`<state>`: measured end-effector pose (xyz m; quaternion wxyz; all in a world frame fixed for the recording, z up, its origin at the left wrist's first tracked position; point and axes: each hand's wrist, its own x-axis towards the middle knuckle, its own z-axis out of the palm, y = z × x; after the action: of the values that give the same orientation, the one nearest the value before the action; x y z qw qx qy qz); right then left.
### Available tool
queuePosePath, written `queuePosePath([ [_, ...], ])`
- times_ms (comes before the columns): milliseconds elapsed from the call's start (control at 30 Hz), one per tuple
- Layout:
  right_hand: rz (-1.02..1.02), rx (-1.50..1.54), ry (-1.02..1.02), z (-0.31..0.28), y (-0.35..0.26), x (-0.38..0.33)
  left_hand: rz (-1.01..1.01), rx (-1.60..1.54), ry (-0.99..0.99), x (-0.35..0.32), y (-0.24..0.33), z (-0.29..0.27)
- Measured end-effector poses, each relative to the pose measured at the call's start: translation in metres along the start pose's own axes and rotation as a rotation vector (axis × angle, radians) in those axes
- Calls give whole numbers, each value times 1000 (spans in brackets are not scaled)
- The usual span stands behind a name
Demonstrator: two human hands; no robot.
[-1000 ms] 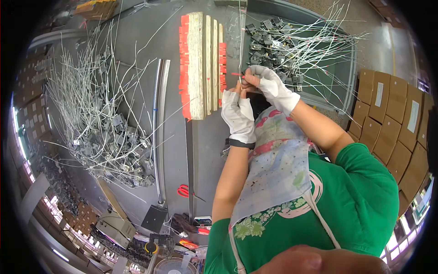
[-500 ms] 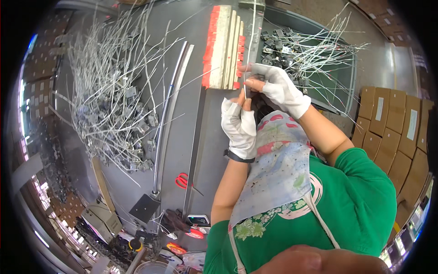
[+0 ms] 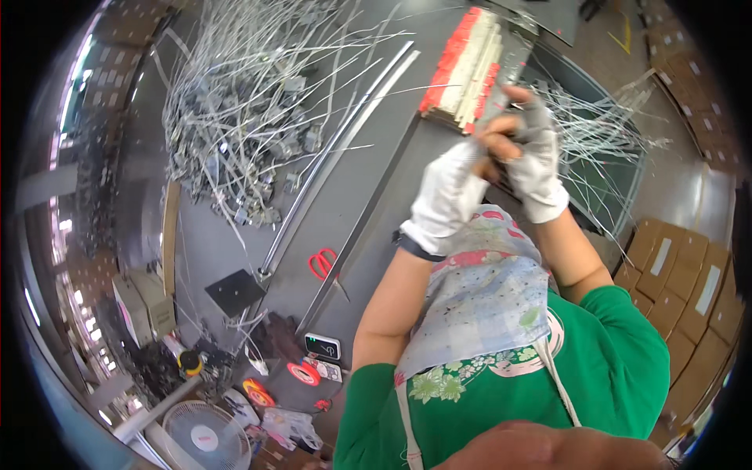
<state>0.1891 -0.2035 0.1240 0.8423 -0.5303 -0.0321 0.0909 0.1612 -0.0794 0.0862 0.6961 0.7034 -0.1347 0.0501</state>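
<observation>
White fabric, fingertips cut off: gloves on both hands, raised in front of the chest and brought together. Left hand [image 3: 450, 188] angled up and right, forearm slanting up from lower left, dark band [image 3: 421, 246] at the wrist. Right hand [image 3: 537, 160] near vertical, forearm leaning up and left from the elbow. Bare fingers [image 3: 501, 146] of both hands curled and bunched tip to tip; one right finger sticks up above the rest. Motion blur there, can't tell whether either hand pinches anything.

Nearest items: stack of white strips with red tabs [image 3: 471, 69], just beyond the hands, tilted on the grey worktop [image 3: 329, 205]; white wires [image 3: 599, 125] in the green bin [image 3: 583, 189], partly behind the right hand. Large heap of wired grey parts [image 3: 235, 129] well left, across the metal rail [image 3: 339, 155]. Red-handled scissors [image 3: 325, 273] lie left of the left forearm.
</observation>
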Motion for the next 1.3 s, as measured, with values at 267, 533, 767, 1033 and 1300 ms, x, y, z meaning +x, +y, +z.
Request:
queuePosePath([
  [267,-109,58,434,-129,20,49,76,373,103,-3,-12,-11],
  [533,124,115,983,-439,21,31,-253,906,1182,-108,-85,-201],
  [767,550,-263,394,-137,85,38,-750,1713,741,-130,-107,-299],
  [1033,-454,-1246,-787,41,122,5,-507,1360,795,-149,-31,-276],
  [1300,-642,-1422,-1138,84,190,42,-398,570,879,-238,9,-192],
])
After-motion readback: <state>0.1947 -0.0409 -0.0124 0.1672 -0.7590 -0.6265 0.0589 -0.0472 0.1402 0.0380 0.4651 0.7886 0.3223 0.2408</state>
